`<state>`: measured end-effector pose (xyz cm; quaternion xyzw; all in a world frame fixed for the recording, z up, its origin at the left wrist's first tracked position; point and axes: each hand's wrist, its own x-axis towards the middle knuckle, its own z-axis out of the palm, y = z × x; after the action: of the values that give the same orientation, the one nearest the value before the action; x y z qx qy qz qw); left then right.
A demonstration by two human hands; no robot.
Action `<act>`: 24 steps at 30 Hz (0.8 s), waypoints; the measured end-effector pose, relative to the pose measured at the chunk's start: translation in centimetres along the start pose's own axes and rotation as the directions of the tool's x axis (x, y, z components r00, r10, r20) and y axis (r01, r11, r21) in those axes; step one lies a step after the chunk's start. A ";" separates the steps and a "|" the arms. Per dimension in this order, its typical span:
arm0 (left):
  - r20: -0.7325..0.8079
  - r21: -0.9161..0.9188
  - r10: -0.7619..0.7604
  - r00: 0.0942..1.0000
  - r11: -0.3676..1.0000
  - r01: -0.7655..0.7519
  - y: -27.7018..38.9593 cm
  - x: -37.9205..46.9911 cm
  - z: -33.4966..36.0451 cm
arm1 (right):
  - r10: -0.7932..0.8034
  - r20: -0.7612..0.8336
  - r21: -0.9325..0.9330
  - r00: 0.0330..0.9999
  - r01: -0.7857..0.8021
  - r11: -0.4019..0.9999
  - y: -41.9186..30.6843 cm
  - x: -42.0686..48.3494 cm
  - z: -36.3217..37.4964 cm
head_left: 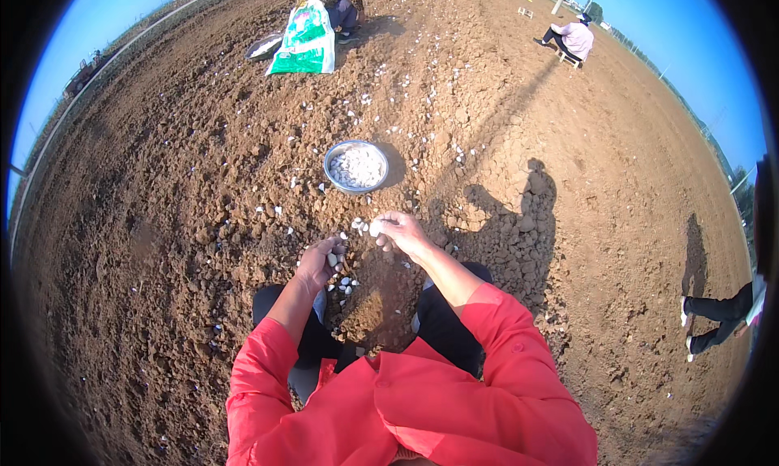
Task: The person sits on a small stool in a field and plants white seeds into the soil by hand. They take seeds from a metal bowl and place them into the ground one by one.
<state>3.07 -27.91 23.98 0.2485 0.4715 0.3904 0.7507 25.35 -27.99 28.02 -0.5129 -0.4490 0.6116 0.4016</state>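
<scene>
My left hand [316,264] is curled around a few white garlic cloves [332,260]. In my right hand [403,233], a larger whitish piece [376,227], seemingly garlic, is pinched between thumb and fingers. Just beyond that hand, several loose cloves [358,224] lie on the soil, and another small cluster [347,285] rests between my feet. Farther ahead stands a round metal basin [356,190] holding many peeled-looking cloves [358,166]. Both hands are low over the ground, slightly apart. My fingers hide part of what each hand holds.
Cloudy brown soil [201,162] carries scattered cloves. Ahead, a crouching person [344,10] is beside a green-and-white sack [304,40] and a dark basin [263,47]. Another person [575,39] sits on a low stool [568,59]. At right, a person's legs [721,314] are in stride.
</scene>
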 end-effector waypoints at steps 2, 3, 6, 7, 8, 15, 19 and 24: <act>-0.020 -0.014 -0.033 0.999 0.999 0.033 -0.5 -0.9 0.1 | -0.007 -0.020 0.041 1.000 0.008 0.999 -0.2 -0.3 -0.8; 0.001 -0.031 -0.031 1.000 0.999 0.031 -0.7 -1.4 0.2 | -0.015 -0.038 0.089 0.999 0.018 0.996 -0.4 -0.4 -1.3; 0.000 -0.018 -0.032 0.999 0.999 0.032 -0.8 -2.7 0.5 | -0.053 -0.071 0.219 0.996 0.067 0.973 -0.7 -0.5 -2.5; 0.008 -0.045 -0.022 1.000 0.999 0.022 -0.9 -3.0 0.8 | -0.051 -0.074 0.192 0.996 0.065 0.979 -0.7 -0.5 -2.7; -0.022 -0.051 -0.013 1.000 0.999 0.011 -0.8 -3.3 1.1 | -0.072 -0.063 0.185 0.995 0.083 0.979 -0.6 -0.5 -2.6; 0.082 -0.141 -0.078 0.994 0.986 0.089 -1.6 -3.6 5.3 | -0.188 0.122 -0.112 0.975 0.202 0.973 0.8 -1.2 0.0; 0.141 -0.101 -0.052 0.989 0.993 0.067 -2.1 -3.1 6.3 | -0.371 0.075 -0.466 0.926 0.361 0.808 1.2 -1.8 0.2; 0.140 -0.028 -0.044 0.989 0.998 0.048 -2.5 -2.8 6.4 | -0.282 0.140 -0.385 0.949 0.314 0.868 1.6 -2.0 0.0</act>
<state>8.99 -31.68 26.30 0.2523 0.4173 0.3621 0.7945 25.63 -30.28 27.02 -0.4846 -0.6545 0.4562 0.3588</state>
